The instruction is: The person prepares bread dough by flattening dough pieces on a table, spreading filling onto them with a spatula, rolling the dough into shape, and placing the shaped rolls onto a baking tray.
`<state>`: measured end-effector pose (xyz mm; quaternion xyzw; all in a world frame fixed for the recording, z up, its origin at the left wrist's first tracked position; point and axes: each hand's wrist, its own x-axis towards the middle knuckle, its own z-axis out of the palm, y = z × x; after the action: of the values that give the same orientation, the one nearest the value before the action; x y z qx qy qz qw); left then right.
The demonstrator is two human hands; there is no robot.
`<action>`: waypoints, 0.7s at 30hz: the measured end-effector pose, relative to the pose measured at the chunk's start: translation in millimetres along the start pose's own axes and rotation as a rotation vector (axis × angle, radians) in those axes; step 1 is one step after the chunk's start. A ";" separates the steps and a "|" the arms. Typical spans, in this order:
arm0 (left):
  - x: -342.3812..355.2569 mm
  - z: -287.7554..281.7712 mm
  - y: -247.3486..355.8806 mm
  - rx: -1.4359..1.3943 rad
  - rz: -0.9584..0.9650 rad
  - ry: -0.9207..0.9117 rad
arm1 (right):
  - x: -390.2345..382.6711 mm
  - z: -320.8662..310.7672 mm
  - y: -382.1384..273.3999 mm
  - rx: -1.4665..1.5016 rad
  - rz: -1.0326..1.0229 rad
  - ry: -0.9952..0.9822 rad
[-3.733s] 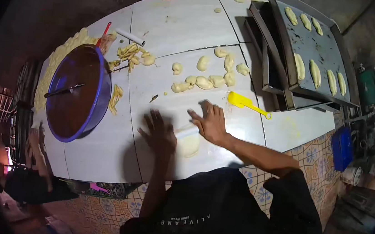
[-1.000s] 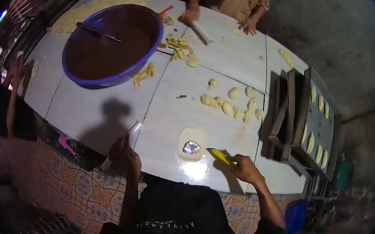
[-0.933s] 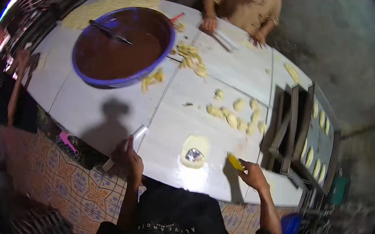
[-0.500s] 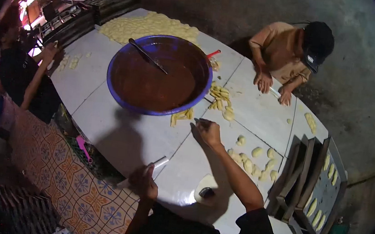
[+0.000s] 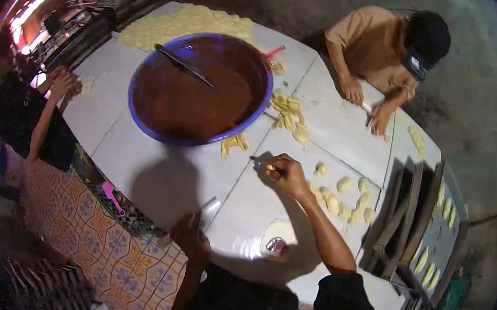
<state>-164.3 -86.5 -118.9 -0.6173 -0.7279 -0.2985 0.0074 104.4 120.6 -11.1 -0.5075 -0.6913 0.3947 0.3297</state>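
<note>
My left hand (image 5: 192, 237), at the table's near edge, is closed around a shiny metal tube (image 5: 211, 207). Out over the middle of the table, my right hand (image 5: 287, 175) pinches a small pale dough piece (image 5: 270, 167). Between my arms lies a flattened sheet of dough (image 5: 277, 229) with a dark, glinting round thing (image 5: 277, 246) on it, too unclear to name. Several dough balls (image 5: 332, 205) sit right of my right forearm. Strips of dough (image 5: 235, 144) lie against a large purple-blue basin (image 5: 138, 113) of brown filling, with a dark long-handled utensil (image 5: 185, 65) resting in it.
Across the table a person (image 5: 369, 46) in a tan shirt works a roller on the tabletop. Another person (image 5: 32, 108) handles dough at the left. Stacked trays (image 5: 400, 213) stand right, one bearing shaped dough (image 5: 422, 258). Many dough pieces (image 5: 183, 27) cover the far end.
My right hand has lifted slightly and drawn its fingers in, with a dough piece now showing in them. The metal tube has swung more upright in my left hand. The view has shifted a little.
</note>
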 end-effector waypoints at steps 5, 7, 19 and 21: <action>-11.9 41.2 -36.8 0.168 0.077 0.051 | -136.5 -22.5 -12.7 -0.119 -0.077 -0.137; 6.0 31.5 -9.9 0.342 -0.020 -0.163 | -174.7 -18.4 16.6 -0.137 -0.055 -0.070; 35.4 28.8 121.6 -0.450 0.626 -0.294 | -197.5 27.1 66.5 -0.296 -0.145 0.171; 27.9 41.5 126.7 -0.477 0.603 -0.344 | -198.2 31.6 60.6 -0.279 -0.146 0.175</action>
<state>-41.7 -35.6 -88.5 -0.8278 -0.4158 -0.3357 -0.1707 157.1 -66.2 -90.3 -0.5291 -0.7430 0.2243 0.3430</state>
